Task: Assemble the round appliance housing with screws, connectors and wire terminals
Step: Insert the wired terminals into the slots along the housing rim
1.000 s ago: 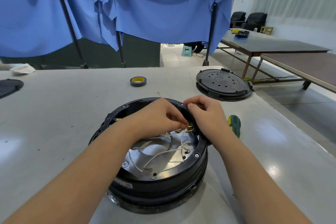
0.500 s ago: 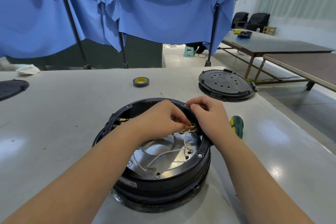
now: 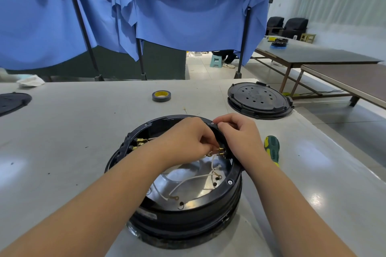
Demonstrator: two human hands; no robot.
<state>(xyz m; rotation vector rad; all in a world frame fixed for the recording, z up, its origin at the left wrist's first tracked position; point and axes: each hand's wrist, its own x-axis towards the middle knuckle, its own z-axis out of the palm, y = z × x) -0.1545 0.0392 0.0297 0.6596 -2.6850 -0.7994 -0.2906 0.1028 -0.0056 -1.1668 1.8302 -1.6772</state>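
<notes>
We saw the round black housing [image 3: 183, 210] sitting open-side up on the grey counter [image 3: 62, 142], near its front edge. Our left hand [image 3: 186, 142] reached inside, its grip pinched on a brass terminal [image 3: 219, 150] at the wall at about 2 o'clock. Our right hand [image 3: 240, 137] had its grip curled over the rim there. White wires [image 3: 194, 179] lay across the metal floor. A screwdriver [image 3: 272, 150] lay at 3 o'clock of the housing, tape [image 3: 161, 96] at 12, and a lid [image 3: 259, 100] at 1.

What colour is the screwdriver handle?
Green with yellow stripes, on the screwdriver in the head view.
</notes>
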